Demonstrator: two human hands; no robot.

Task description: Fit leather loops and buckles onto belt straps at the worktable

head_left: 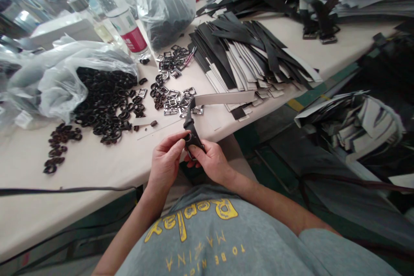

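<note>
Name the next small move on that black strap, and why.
Likely slide the dark ring further along the black leather strap with the left hand, the right hand steadying it: the ring sits at the strap's end between both hands, and the strap's far part rests on the pale table.

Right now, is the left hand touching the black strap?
Touching. The head view shows the left hand pinching the black strap at its lower end, with no gap; the right hand grips it from beneath.

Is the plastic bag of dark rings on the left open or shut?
Open: the plastic bag gapes at its mouth, and dark rings spill from it onto the table.
</note>
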